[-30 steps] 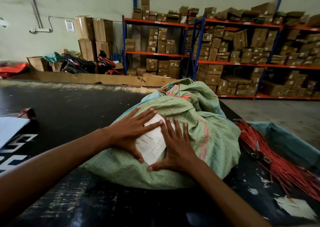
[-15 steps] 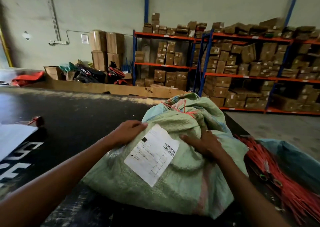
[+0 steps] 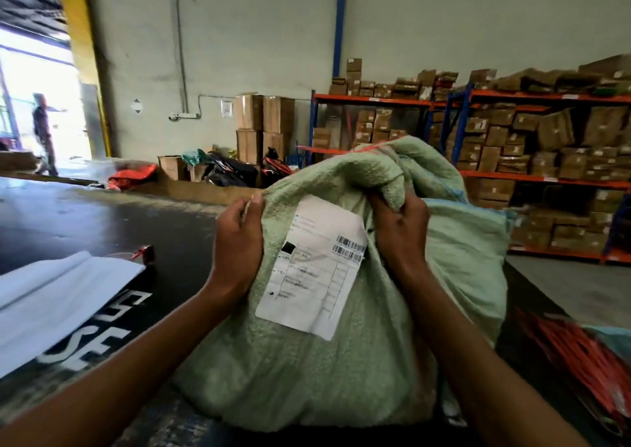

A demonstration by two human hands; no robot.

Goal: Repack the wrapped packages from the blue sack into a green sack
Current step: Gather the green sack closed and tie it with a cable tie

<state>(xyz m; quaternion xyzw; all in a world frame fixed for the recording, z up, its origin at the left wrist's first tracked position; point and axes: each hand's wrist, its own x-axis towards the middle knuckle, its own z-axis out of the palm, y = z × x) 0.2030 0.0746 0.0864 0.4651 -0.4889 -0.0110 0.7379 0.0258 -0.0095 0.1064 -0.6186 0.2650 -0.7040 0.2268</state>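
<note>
Two hands clutch the filled green sack (image 3: 341,361).
Left hand (image 3: 237,245) and right hand (image 3: 401,230) bunch its fabric beside the shipping label (image 3: 312,269), likely to lift it off the counter (image 3: 102,214).

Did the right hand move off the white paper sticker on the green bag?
Yes. The right hand slid off the label to its right and up, and now grips a bunched fold of the green sack; the left hand grips its left edge.

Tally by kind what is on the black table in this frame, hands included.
Green sack: 1
Shipping label stuck on the sack: 1
Hands gripping the sack: 2, left and right
White sheet stack: 1
Bundle of red ties: 1
Small red item: 1
Total: 7
</note>
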